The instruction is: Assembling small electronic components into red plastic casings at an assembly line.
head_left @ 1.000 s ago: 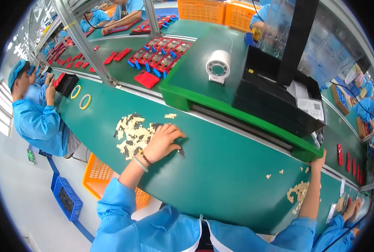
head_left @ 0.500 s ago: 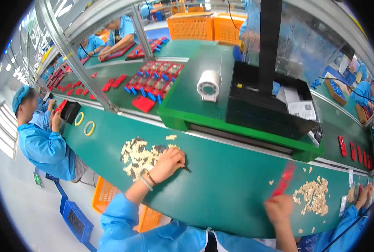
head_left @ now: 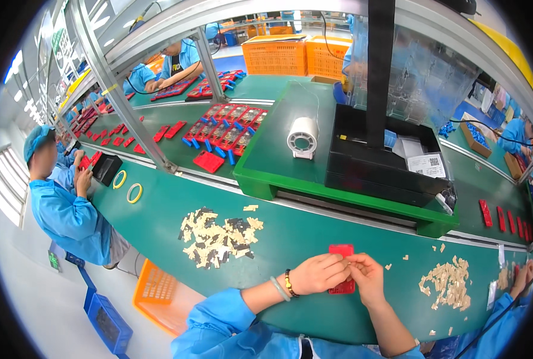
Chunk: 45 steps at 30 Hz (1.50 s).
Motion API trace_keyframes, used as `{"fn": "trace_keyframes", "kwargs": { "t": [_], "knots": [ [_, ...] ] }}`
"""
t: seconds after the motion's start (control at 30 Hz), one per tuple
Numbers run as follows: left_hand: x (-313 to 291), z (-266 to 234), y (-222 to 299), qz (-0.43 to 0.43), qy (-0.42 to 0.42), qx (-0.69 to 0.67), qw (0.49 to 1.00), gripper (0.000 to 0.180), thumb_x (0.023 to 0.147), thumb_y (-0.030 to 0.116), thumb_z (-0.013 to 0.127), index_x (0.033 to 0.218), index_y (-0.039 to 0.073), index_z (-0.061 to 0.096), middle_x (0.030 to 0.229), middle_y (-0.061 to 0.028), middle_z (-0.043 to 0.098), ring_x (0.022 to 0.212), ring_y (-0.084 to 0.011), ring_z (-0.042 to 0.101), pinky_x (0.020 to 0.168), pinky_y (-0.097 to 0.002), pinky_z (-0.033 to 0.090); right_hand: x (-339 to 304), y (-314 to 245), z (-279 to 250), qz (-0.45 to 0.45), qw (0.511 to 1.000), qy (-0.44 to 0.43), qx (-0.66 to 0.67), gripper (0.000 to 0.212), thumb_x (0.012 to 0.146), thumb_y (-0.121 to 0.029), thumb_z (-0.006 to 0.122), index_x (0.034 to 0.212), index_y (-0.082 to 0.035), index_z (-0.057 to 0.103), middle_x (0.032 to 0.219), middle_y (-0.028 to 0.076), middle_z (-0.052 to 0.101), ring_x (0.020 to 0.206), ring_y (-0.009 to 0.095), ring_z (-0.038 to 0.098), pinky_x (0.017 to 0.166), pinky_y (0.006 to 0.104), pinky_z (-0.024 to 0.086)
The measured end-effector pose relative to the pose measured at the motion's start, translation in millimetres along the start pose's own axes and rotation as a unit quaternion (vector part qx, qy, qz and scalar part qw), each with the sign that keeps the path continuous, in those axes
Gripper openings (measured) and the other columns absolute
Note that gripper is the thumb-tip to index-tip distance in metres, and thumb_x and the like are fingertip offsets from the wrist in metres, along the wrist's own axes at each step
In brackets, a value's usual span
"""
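A flat red plastic phone-sized frame (head_left: 342, 286) lies upright-wise in front of me, its middle covered by my fingers. From its left my left hand (head_left: 321, 274) reaches over it, fingers pinched together. My right hand (head_left: 368, 276) meets it from the other side, thumb and fingertips closed near the left fingertips. Whatever sits between the fingertips is too small and too hidden to name. To the left lies a pile of small cream and black pieces (head_left: 218, 236); to the right, a heap of small tan pieces (head_left: 448, 282).
Yellow tape rings (head_left: 134, 192) lie left on the green table. Behind it, a green raised stand (head_left: 266, 161) bears a white fan-like cylinder (head_left: 302, 137) and black box (head_left: 386, 173). Red frames with blue clips (head_left: 224, 131) sit farther back. A co-worker (head_left: 69, 197) works at left.
My left hand has left the cream and black pile and moved right to the red frame. My right hand has brought the frame leftward and nearer the middle; the hands now meet over it.
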State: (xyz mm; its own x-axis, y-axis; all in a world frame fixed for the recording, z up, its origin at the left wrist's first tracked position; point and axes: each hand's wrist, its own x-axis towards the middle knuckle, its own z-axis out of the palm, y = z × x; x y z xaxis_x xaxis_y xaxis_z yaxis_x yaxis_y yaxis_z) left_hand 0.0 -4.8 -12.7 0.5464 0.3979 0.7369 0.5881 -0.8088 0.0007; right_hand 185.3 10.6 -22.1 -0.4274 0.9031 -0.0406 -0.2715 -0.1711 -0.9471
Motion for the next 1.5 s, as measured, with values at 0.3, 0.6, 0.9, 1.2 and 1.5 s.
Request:
{"fn": "trace_keyframes", "kwargs": {
  "t": [0.3, 0.6, 0.9, 1.2, 1.5],
  "knots": [
    [-10, 24, 1, -0.454, 0.079, -0.584, 0.669, 0.023, 0.087, 0.004, 0.066, 0.108, 0.000, 0.060, 0.100, -0.0063, 0.065, 0.089, -0.0132, 0.062, 0.079, -0.0263, 0.051, 11, -7, -9, -0.291, 0.888, 0.037, -0.354, 0.016, 0.084, 0.003, 0.064, 0.100, 0.000, 0.063, 0.092, 0.010, 0.065, 0.079, 0.017, 0.063, 0.067, 0.0277, 0.051],
    [-15, 18, 4, -0.491, -0.018, -0.622, 0.609, 0.013, 0.094, 0.007, 0.059, 0.102, -0.003, 0.062, 0.094, -0.0051, 0.066, 0.087, -0.0092, 0.062, 0.079, -0.0241, 0.052, 6, -4, -8, -0.311, 0.862, 0.053, -0.397, 0.013, 0.081, 0.002, 0.068, 0.093, -0.003, 0.066, 0.090, 0.010, 0.065, 0.076, 0.018, 0.064, 0.065, 0.0274, 0.052],
    [6, 19, 4, -0.309, 0.068, -0.367, 0.875, 0.003, 0.083, -0.003, 0.066, 0.087, -0.003, 0.065, 0.094, -0.0101, 0.067, 0.088, -0.0221, 0.065, 0.084, -0.0327, 0.052, -3, -5, -14, -0.095, 0.978, 0.023, -0.183, 0.008, 0.090, 0.000, 0.058, 0.091, 0.003, 0.065, 0.088, 0.009, 0.065, 0.073, 0.011, 0.063, 0.062, 0.0226, 0.051],
    [-7, -2, 3, -0.302, 0.038, -0.430, 0.850, 0.015, 0.073, -0.002, 0.074, 0.085, 0.001, 0.066, 0.093, -0.0126, 0.067, 0.093, -0.0287, 0.065, 0.083, -0.0364, 0.053, 14, -31, -68, -0.147, 0.785, 0.074, -0.597, 0.014, 0.077, -0.006, 0.070, 0.090, -0.008, 0.067, 0.087, 0.005, 0.059, 0.079, 0.019, 0.060, 0.069, 0.0313, 0.048],
    [-5, 2, -1, -0.081, 0.050, -0.167, 0.981, 0.020, 0.071, 0.005, 0.070, 0.090, 0.003, 0.062, 0.091, -0.0088, 0.062, 0.089, -0.0263, 0.062, 0.075, -0.0359, 0.053, 3, -30, -16, -0.083, 0.926, -0.126, -0.346, 0.015, 0.073, -0.004, 0.077, 0.081, -0.005, 0.063, 0.087, 0.002, 0.062, 0.072, 0.010, 0.054, 0.059, 0.0228, 0.040]
  ]
}}
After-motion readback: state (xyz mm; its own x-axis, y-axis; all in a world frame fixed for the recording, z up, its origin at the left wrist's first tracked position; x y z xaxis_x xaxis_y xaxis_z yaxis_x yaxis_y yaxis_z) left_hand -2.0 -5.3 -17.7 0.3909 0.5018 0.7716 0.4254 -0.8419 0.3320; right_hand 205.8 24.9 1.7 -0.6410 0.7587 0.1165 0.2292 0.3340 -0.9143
